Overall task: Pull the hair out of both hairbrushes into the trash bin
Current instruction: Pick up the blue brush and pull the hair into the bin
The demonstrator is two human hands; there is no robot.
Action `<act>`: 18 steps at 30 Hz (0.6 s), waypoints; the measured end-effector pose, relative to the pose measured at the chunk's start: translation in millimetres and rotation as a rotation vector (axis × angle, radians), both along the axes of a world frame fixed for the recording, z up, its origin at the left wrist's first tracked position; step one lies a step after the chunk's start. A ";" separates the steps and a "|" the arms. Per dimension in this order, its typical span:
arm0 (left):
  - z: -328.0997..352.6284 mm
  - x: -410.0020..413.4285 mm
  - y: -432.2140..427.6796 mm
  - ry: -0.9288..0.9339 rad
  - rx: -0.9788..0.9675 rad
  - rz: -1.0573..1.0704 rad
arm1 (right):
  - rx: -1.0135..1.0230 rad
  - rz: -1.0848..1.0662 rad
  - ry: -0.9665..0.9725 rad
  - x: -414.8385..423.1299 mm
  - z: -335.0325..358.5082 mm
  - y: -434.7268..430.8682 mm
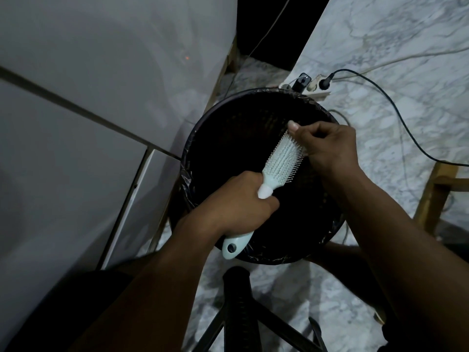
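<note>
A white hairbrush (pixel 281 161) with thin metal bristles hangs over the open mouth of a round dark trash bin (pixel 203 133) lined with a black bag. My left hand (pixel 238 204) is closed around the brush's handle, whose end sticks out below my fist. My right hand (pixel 327 146) rests at the far tip of the brush head, thumb and fingers pinched against the bristles. Hair between the fingers is too dark to make out. Only one hairbrush is in view.
White cabinet panels (pixel 88 110) rise on the left. A power strip (pixel 309 87) with plugs and a black cable (pixel 396 110) lies on the marble floor behind the bin. A wooden stool leg (pixel 431 199) stands right; a black chair base (pixel 238 313) sits below.
</note>
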State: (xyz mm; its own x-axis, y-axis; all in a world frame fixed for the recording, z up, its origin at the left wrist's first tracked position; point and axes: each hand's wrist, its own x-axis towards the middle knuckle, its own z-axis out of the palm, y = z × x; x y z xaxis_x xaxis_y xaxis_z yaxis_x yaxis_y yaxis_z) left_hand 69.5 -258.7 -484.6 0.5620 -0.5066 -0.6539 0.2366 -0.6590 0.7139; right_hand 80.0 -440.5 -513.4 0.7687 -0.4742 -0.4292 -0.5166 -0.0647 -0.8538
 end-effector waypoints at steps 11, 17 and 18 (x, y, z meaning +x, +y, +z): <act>0.3 2.6 1.1 -0.010 0.124 0.024 | 0.192 -0.328 0.351 3.5 6.8 4.7; -1.9 2.9 2.8 -0.023 0.156 0.079 | 0.251 -0.061 0.237 4.6 -2.0 9.0; -1.5 3.6 2.7 -0.025 0.152 0.090 | 0.328 0.019 0.234 4.3 -3.9 9.9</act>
State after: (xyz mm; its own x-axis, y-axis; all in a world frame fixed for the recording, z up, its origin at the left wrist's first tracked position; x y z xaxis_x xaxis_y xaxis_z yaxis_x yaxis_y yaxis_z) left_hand 73.1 -256.0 -486.1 0.6177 -0.3496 -0.7044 0.2829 -0.7370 0.6138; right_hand 84.4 -430.7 -517.3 0.6392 -0.2697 -0.7202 -0.7010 0.1808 -0.6899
